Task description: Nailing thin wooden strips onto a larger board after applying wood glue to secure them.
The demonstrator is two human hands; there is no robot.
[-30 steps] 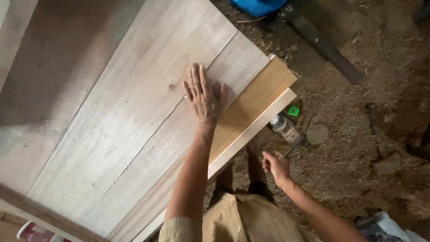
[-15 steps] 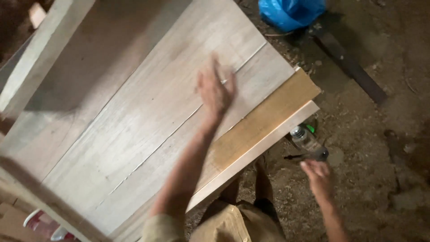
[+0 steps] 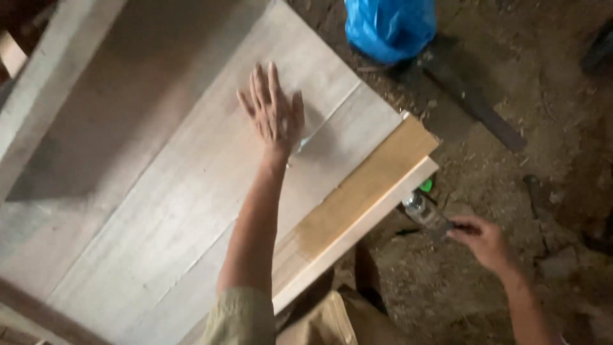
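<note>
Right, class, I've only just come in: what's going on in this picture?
A person leans over a pale wooden panel made of joined boards. The left hand lies flat on it, fingers spread. The right hand reaches down to the dirt floor and touches a small clear plastic bottle lying beside the panel's darker edge strip. A blue plastic bag and a dark bar lie farther off.

Pale, whitish-grey wooden boards (image 3: 159, 191) with faint straight grain lines. Along their edge, a warmer tan-brown strip of wood (image 3: 364, 185) beside a cream-coloured edge (image 3: 357, 233). A bright blue plastic bag (image 3: 389, 25) on dark brown earth floor (image 3: 543, 96). A clear plastic bottle (image 3: 424, 211) with a green cap (image 3: 426, 186). An olive-khaki sleeve (image 3: 239, 319).
</note>
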